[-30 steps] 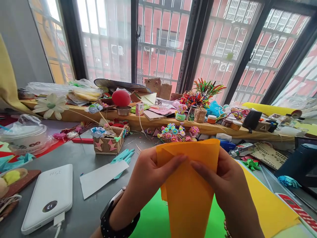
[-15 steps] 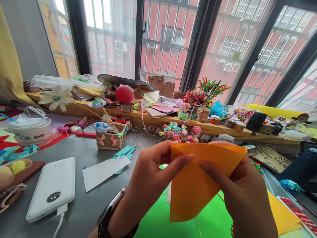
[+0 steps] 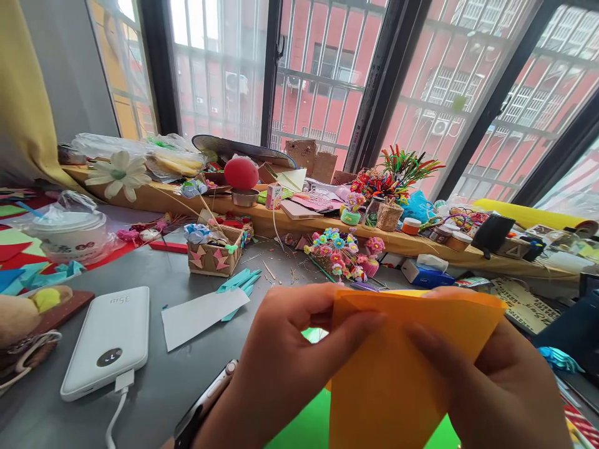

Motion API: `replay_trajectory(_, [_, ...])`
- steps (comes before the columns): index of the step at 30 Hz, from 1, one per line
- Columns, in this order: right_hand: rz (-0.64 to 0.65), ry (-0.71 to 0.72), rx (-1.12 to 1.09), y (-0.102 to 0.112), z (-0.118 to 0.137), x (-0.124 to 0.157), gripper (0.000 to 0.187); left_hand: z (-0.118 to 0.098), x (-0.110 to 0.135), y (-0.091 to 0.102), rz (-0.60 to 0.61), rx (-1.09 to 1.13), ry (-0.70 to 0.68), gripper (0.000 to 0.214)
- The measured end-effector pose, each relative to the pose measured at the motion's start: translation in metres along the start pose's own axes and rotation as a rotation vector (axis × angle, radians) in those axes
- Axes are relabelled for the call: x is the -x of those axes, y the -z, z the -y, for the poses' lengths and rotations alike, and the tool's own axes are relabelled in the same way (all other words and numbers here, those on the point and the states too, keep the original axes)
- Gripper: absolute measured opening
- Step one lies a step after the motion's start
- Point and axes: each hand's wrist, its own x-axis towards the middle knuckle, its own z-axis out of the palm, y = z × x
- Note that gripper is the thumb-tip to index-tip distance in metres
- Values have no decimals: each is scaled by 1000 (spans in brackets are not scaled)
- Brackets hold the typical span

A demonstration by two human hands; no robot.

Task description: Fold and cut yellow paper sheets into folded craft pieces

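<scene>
An orange sheet of paper (image 3: 388,380) is held up in front of me, its upper edge folded over. My left hand (image 3: 299,349) pinches it near the top left, thumb on the near face and fingers behind. At the upper right my right hand (image 3: 491,380) grips the same paper, its thumb pressed on the near face close to the left thumb. Most fingertips are hidden behind the sheet. Below it lies a bright green sheet (image 3: 304,421) on the grey table (image 3: 154,380).
Left of my hands are a white power bank (image 3: 110,340) with a cable, a white paper strip (image 3: 203,318) and a small cardboard box (image 3: 215,255). A lidded cup (image 3: 70,234) stands farther left. Beaded flowers (image 3: 334,249) sit behind the paper, before a cluttered ledge (image 3: 290,224).
Both hands and the orange paper have come closer and moved down and right in view. The thumbs are slightly farther apart. The background has shifted a little to the right.
</scene>
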Motion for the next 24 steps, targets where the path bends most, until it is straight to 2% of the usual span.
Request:
replay_trajectory(2, [-66,18,3,-4,4,6,32,-4,4,1,-35,-33,-38,19])
replay_trajectory(5, [-300,6,9,-18,15,18,29,-9,8,1,-75,6,-57,16])
replay_trajectory(7, [-351,6,29,-27,22,24,27,-11,10,1,-88,59,-39,9])
replay_trajectory(12, [-353,20,99,-29,24,26,27,-15,12,1,-96,130,18,8])
replay_trajectory(17, [-344,53,103,-26,21,25,27,-14,11,1,-120,145,-6,10])
replay_trajectory(22, [-313,63,122,-28,22,28,25,-17,12,0,-119,140,10,14])
replay_trajectory(24, [-261,120,142,-26,21,28,20,-18,13,-1,-113,137,24,13])
